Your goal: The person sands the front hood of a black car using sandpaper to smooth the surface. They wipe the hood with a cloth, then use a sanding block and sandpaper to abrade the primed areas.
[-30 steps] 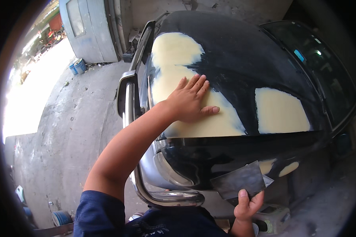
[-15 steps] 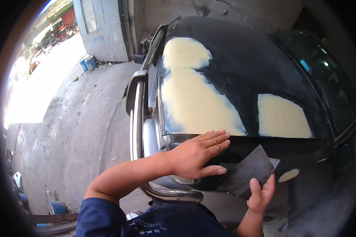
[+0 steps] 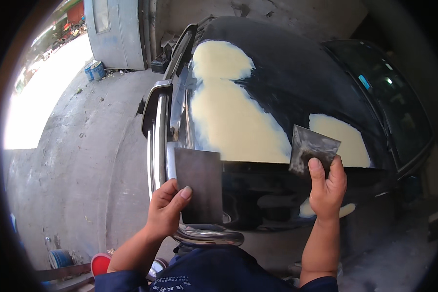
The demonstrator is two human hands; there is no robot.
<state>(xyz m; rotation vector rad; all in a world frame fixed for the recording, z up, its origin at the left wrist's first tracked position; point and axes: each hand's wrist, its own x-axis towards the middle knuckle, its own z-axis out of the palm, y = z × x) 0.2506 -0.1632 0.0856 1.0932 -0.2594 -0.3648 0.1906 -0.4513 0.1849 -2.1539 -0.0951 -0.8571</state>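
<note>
My left hand (image 3: pixel 172 204) pinches a flat, dark grey rectangular plate (image 3: pixel 199 187) by its left edge, thumb on the upper face. My right hand (image 3: pixel 328 185) grips a smaller, square putty spreader (image 3: pixel 314 148), whose grey face is smeared with pale residue. The spreader hovers over the black car hood (image 3: pixel 282 68) and covers part of a right-hand cream filler patch (image 3: pixel 343 134). A larger cream filler patch (image 3: pixel 238 121) with streaky edges spreads along the hood's left side. Both hands are apart from the car.
A chrome bull bar (image 3: pixel 155 141) runs along the car's front. Below the hood edge, the fender carries a small cream patch (image 3: pixel 346 210). Blue cans (image 3: pixel 95 71) stand by a grey metal door (image 3: pixel 116 34); a red round container (image 3: pixel 100 264) sits at lower left.
My left hand has lifted off the hood's edge and now holds the dark plate, formerly in my right hand. My right hand has risen with the spreader.
</note>
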